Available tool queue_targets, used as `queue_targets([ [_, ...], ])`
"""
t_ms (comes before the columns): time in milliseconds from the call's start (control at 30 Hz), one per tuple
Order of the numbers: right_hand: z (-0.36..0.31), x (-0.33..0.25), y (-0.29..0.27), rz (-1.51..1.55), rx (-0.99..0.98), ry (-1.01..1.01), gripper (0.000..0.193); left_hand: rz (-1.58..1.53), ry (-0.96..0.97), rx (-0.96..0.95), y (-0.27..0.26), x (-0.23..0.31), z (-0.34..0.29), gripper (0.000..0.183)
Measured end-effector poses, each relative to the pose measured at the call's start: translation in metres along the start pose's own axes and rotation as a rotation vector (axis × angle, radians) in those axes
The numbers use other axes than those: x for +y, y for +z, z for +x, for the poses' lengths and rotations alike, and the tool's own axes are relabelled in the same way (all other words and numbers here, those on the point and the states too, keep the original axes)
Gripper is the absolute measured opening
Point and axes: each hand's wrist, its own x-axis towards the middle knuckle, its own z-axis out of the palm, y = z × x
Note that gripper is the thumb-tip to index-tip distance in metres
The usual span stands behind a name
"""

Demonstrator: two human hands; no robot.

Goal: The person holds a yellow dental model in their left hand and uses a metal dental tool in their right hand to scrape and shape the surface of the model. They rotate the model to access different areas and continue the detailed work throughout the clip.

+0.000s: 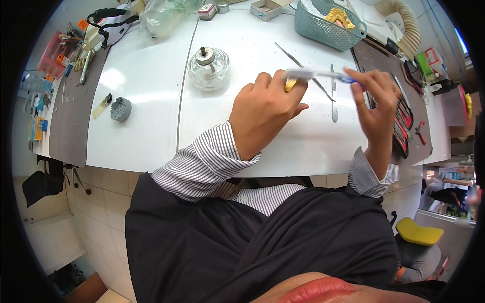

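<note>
My left hand (265, 108) is closed around a small yellow piece (290, 85), mostly hidden by the fingers; it looks like a dental cast. My right hand (376, 98) pinches the blue-and-white handle of a toothbrush (300, 74). The brush's bristled head, smeared by motion, lies over the yellow piece at my left fingertips; whether they touch I cannot tell. Beneath the brush, a long thin metal instrument (318, 87) lies aslant on the white table (237, 156). Beside it rests a metal knife-like tool (334, 108).
A glass spirit lamp (208, 76) stands left of my hands, with a grey cup (120, 109) and small vial (102, 106) farther left. At the back is a teal basket (323, 35) with a yellow dental cast (338, 17). On the right lie a tool case (402, 121) and red-handled pliers (420, 132).
</note>
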Motion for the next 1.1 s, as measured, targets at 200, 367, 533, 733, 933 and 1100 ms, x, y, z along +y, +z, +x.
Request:
queue_targets([
  [200,-0.001,-0.004,-0.004,0.040,-0.054,-0.056,0.021,-0.017,-0.015,-0.047,-0.001,0.005,0.003,0.044],
  [367,-0.003,0.012,-0.003,0.011,0.186,0.114,0.020,-0.455,-0.189,-0.099,0.004,-0.003,0.002,0.046],
  [533,-0.003,0.013,0.005,0.276,0.150,0.118,0.018,-1.166,-0.546,-0.186,-0.002,-0.014,0.009,0.056],
  [733,-0.003,0.010,0.004,0.192,-0.096,0.110,0.015,-1.149,-0.517,-0.082,-0.004,-0.021,0.013,0.067],
  [933,-0.004,0.004,0.002,0.206,-0.165,0.058,0.016,-1.323,-0.630,-0.084,-0.004,-0.018,0.013,0.072],
  [1100,-0.009,0.023,0.002,0.171,0.088,0.205,0.017,-1.425,-0.689,-0.197,-0.010,-0.019,0.015,0.069],
])
